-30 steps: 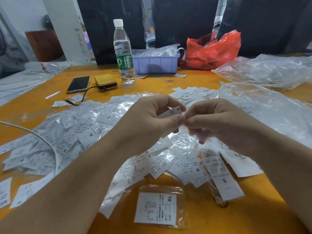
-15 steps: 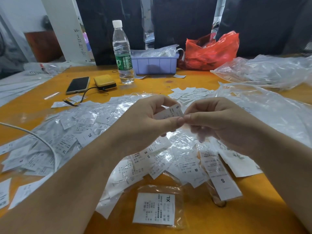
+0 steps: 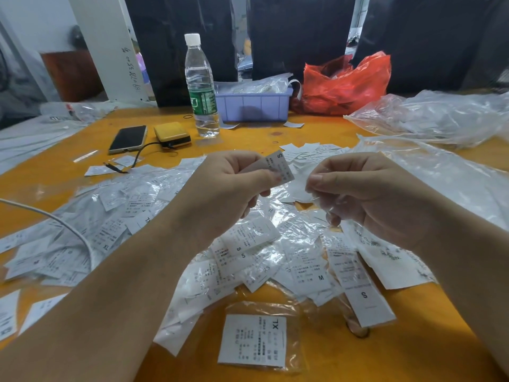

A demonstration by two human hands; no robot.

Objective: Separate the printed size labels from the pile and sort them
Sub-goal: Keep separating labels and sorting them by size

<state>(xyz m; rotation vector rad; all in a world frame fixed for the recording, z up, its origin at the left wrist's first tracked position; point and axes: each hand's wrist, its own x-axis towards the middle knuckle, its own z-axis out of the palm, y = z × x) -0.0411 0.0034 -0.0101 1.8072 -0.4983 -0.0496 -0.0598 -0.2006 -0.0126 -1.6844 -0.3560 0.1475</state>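
Note:
A wide pile of white size labels in clear sleeves (image 3: 154,216) covers the orange table (image 3: 413,340). My left hand (image 3: 231,186) pinches a white label marked S (image 3: 279,166) above the pile. My right hand (image 3: 363,194) is a short gap to its right and pinches a thin clear plastic sleeve (image 3: 305,186). A bagged XL label (image 3: 253,340) lies alone near the front edge. A long S label (image 3: 363,293) and an M label (image 3: 311,274) lie beside it.
At the back stand a water bottle (image 3: 201,89), a purple tray (image 3: 253,106) and a red plastic bag (image 3: 347,84). A phone (image 3: 128,139) and a yellow power bank (image 3: 172,135) lie back left. Clear plastic sheets (image 3: 440,172) cover the right side. A white cable (image 3: 68,227) crosses the left.
My hands were touching at the fingertips; now they have drawn apart. The S label has stayed in my left hand and the clear sleeve has gone with my right.

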